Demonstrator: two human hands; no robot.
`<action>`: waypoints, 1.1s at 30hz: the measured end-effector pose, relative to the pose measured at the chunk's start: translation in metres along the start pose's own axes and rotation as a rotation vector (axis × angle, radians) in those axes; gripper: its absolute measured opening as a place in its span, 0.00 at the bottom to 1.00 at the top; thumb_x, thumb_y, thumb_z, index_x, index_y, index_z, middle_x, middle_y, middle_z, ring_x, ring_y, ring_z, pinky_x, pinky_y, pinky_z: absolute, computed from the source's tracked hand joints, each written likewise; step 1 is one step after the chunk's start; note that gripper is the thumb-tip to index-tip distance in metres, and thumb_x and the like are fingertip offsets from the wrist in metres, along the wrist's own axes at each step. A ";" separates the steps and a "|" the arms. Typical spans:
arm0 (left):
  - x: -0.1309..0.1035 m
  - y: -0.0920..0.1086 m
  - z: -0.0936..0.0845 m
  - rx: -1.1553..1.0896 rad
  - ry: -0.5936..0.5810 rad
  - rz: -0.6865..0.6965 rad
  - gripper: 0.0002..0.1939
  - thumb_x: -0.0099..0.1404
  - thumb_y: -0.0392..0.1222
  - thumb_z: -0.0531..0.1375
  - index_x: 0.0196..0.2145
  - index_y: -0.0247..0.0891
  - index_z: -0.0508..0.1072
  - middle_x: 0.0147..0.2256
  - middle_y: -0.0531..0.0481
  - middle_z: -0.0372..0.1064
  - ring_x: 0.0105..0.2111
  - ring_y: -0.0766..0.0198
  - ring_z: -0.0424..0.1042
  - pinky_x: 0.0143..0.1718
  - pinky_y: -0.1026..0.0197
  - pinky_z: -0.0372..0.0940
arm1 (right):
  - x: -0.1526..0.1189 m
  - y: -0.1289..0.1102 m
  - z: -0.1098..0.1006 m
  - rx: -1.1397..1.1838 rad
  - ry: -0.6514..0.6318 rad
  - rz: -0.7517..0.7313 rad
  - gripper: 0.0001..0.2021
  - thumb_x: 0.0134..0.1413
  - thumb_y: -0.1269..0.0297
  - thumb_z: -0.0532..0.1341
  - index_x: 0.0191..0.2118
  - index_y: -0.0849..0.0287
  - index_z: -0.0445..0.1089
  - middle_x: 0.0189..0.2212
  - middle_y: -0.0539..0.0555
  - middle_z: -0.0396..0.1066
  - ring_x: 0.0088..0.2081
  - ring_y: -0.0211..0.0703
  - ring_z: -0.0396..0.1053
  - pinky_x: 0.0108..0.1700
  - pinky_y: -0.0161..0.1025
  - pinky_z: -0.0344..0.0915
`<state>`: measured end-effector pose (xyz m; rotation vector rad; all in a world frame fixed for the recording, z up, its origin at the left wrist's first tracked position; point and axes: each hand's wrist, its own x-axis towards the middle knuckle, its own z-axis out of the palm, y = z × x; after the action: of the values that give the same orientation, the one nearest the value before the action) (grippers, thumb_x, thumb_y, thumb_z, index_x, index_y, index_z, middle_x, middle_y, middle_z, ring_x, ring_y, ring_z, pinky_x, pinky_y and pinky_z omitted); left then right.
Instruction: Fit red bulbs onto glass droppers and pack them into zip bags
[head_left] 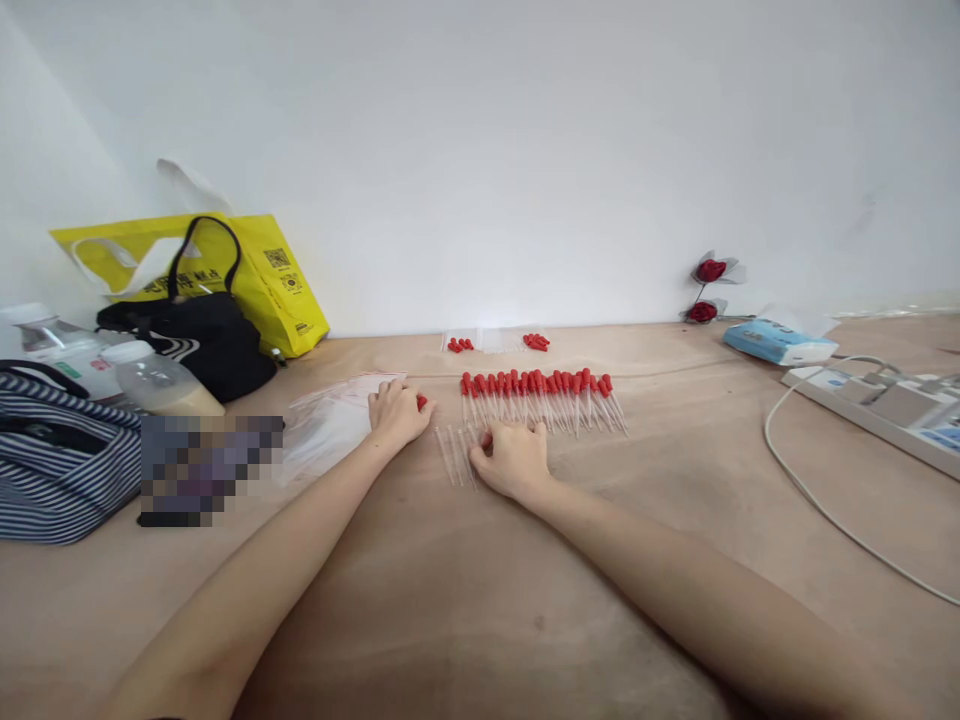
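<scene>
My left hand [400, 412] is over the edge of the clear plastic zip bags [322, 425], its fingers bent around a red rubber bulb [422, 402] that shows at the fingertips. My right hand [515, 458] rests on the table with curled fingers, its thumb beside a few bare glass dropper tubes [450, 457]. Whatever its fingertips grip is hidden by the hand. Just beyond lies a row of glass droppers with red bulbs [536, 385], tips toward me. Two small groups of loose red bulbs [536, 342] lie on clear plastic farther back.
At left stand a yellow bag [281, 290], a black pouch [195, 345], bottles [161, 378] and a striped bag [67, 460]. A tissue pack [780, 342], a power strip [877, 410] and a white cable [795, 480] are on the right. Red fabric roses [709, 270] lean by the wall.
</scene>
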<state>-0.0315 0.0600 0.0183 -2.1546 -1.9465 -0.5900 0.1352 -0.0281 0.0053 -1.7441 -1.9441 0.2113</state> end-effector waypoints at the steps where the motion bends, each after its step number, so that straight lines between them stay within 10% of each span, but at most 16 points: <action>1: 0.000 0.000 0.002 -0.035 0.020 0.005 0.09 0.52 0.46 0.58 0.22 0.37 0.71 0.37 0.40 0.65 0.43 0.44 0.58 0.42 0.46 0.53 | 0.000 0.000 -0.001 -0.016 -0.016 -0.001 0.09 0.47 0.61 0.54 0.27 0.59 0.67 0.28 0.54 0.71 0.35 0.47 0.66 0.41 0.48 0.49; 10: -0.011 0.010 -0.003 -0.443 0.160 0.056 0.06 0.58 0.42 0.53 0.31 0.36 0.65 0.29 0.49 0.66 0.31 0.63 0.66 0.35 0.60 0.61 | -0.008 0.000 -0.014 -0.306 -0.130 -0.117 0.12 0.51 0.67 0.49 0.36 0.67 0.66 0.36 0.65 0.68 0.39 0.52 0.63 0.41 0.49 0.48; 18: -0.063 0.046 -0.012 -1.230 -0.101 -0.001 0.11 0.53 0.43 0.58 0.30 0.37 0.59 0.27 0.53 0.65 0.29 0.67 0.69 0.32 0.63 0.65 | -0.027 0.056 -0.024 -0.080 0.043 -0.199 0.08 0.55 0.69 0.47 0.33 0.62 0.61 0.33 0.58 0.68 0.35 0.46 0.63 0.38 0.43 0.51; 24: -0.081 0.056 -0.015 -1.252 -0.273 0.019 0.11 0.52 0.37 0.58 0.36 0.35 0.67 0.34 0.48 0.68 0.36 0.64 0.70 0.41 0.59 0.65 | -0.028 0.088 -0.029 0.206 0.201 -0.312 0.06 0.55 0.68 0.48 0.35 0.59 0.60 0.30 0.56 0.66 0.32 0.42 0.63 0.35 0.39 0.57; 33: -0.083 0.056 -0.010 -1.316 -0.300 0.027 0.10 0.57 0.41 0.56 0.36 0.34 0.68 0.35 0.47 0.71 0.39 0.61 0.71 0.43 0.57 0.66 | -0.030 0.068 -0.021 0.273 0.170 -0.427 0.10 0.55 0.70 0.48 0.40 0.59 0.63 0.31 0.56 0.64 0.32 0.42 0.63 0.35 0.39 0.60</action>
<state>0.0164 -0.0270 0.0013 -3.0250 -1.8159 -2.0840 0.2060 -0.0512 -0.0147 -1.1095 -2.0001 0.1599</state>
